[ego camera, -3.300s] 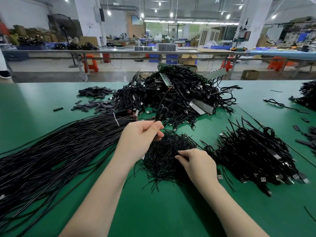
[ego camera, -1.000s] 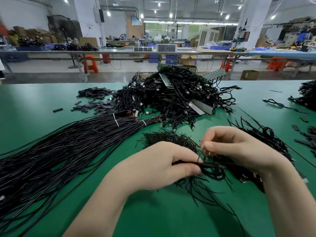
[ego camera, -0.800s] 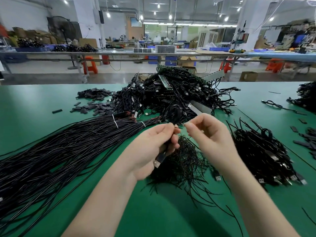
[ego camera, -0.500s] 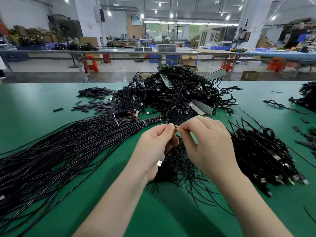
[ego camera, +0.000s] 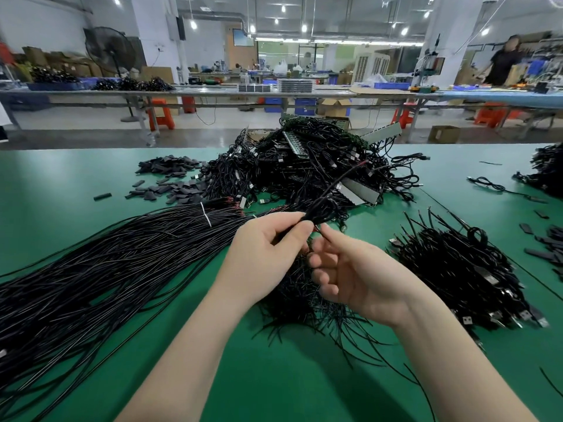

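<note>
My right hand (ego camera: 359,278) has rolled over since a moment ago: its back faced me then, and now the palm does, with the wrist dropped low to the right. Its thumb reaches up to the underside of the coiled cable (ego camera: 320,213) while the other fingers curl loosely. I cannot tell whether it pinches anything there. My left hand (ego camera: 265,257) pinches the coil between thumb and fingertips. It holds the coil above the surface (ego camera: 76,184), over the pile of short ties (ego camera: 301,303), and one cable end sticks up to the right. The two hands almost meet at the coil. The long cables (ego camera: 106,269) lie to the left, and the bundled pile (ego camera: 457,269) to the right.
</note>
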`<state>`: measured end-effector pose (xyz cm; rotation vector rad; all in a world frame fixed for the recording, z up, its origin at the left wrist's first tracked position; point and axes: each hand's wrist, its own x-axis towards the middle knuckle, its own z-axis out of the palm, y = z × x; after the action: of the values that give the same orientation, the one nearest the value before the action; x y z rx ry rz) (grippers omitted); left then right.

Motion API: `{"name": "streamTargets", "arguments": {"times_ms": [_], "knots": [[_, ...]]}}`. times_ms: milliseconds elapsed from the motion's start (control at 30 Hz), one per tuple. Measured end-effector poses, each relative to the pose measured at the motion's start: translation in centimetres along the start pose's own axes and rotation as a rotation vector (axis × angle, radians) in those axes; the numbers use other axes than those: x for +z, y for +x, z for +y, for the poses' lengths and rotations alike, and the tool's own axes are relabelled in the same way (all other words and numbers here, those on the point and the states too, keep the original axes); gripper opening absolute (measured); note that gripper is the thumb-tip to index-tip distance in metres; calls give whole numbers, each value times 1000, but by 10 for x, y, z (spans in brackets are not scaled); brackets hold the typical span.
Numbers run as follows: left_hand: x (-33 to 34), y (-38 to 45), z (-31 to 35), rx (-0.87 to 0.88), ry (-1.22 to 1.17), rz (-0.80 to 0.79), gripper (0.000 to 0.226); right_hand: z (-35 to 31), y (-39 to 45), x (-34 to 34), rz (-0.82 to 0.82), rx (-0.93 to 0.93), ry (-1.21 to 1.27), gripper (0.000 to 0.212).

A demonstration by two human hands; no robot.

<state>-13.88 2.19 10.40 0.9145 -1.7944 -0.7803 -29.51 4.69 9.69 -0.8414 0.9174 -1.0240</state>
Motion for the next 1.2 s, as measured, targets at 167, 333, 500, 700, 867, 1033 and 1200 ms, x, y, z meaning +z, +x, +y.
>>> {"name": "streamTargets", "arguments": {"times_ms": [167,333,500,700,867,1033,1200], "knots": [[-8,1,-2,141,7,-114,18,0,0,-4,-305,198,377,19],[-14,3,-4,194,2,-149,21,3,2,0,-357,213,478,32],[-11,4,-10,91,-30,-116,15,1,0,5,-83,-40,247,6],[7,0,-3,-256,-242,-15,24,7,4,3,468,-856,-905,17],[3,-1,1,-423,-282,-48,33,17,14,0,532,-1483,-1629,26],[-1,1,-3,-315,-136,-61,18,18,17,-4,503,-1272,-1441,10],[-5,-2,-2,-85,12,48,11,7,7,3,300,-675,-560,11]]}}
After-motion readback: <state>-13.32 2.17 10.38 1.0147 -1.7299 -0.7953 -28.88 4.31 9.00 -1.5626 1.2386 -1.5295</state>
